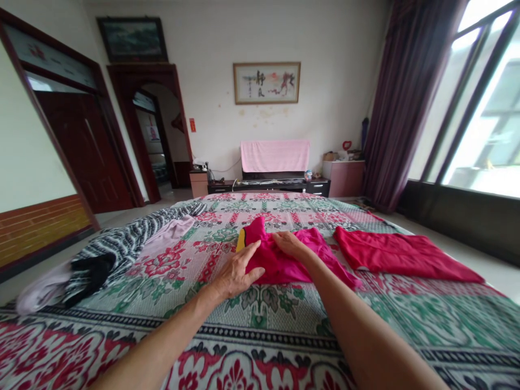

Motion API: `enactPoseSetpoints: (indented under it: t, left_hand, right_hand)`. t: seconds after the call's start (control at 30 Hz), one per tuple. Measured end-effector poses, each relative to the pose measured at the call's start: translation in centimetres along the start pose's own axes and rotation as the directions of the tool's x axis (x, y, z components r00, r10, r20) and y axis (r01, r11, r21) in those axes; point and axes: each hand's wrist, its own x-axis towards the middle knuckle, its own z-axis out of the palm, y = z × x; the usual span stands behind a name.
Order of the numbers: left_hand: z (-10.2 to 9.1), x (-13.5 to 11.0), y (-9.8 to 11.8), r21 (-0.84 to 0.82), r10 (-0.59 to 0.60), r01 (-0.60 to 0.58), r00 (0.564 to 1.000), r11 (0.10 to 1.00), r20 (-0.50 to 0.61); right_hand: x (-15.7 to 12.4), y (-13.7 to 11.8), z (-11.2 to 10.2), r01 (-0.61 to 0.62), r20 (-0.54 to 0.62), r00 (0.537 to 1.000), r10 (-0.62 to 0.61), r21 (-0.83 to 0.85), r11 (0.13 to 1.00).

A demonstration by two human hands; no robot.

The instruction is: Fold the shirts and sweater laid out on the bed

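Note:
A bright pink garment (284, 266) with a yellow and black patch at its left edge lies partly folded on the patterned bedspread (170, 292). My left hand (239, 270) rests at the garment's near left side, its fingers stretched out and the thumb apart. Against the upper middle of the cloth lies my right hand (289, 245), palm down with its fingers extended; their tips are partly hard to make out. To the right is a red folded cloth (402, 253), which neither hand touches.
Black-and-white striped clothing (117, 241) and a pale pink garment (170, 233) lie along the bed's left side. Beyond the bed stands a low black cabinet (319, 187), and a pink towel (275, 156) drapes over a screen there. A purple curtain (410, 97) hangs at the right.

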Motion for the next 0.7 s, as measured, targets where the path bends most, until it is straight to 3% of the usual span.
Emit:
enactPoseSetpoints:
  t: [0.1,0.4,0.7]
  left_hand:
    - [0.2,-0.1,0.1,0.019,0.022,-0.023,0.999,1.000,0.037]
    - [1.0,-0.8,-0.6,0.157,0.034,-0.028,0.999,0.987,-0.033]
    - [1.0,-0.7,-0.4,0.136,0.028,-0.021,0.999,0.991,-0.047]
  right_hand:
    - [-0.1,-0.3,-0.3,-0.099,0.031,0.995,0.096,0.076,0.992]
    - [0.1,-0.6,-0.3,-0.138,-0.091,0.987,0.130,-0.090,0.986]
    - [0.1,-0.1,0.2,-0.131,-0.112,0.988,0.110,-0.203,0.970]
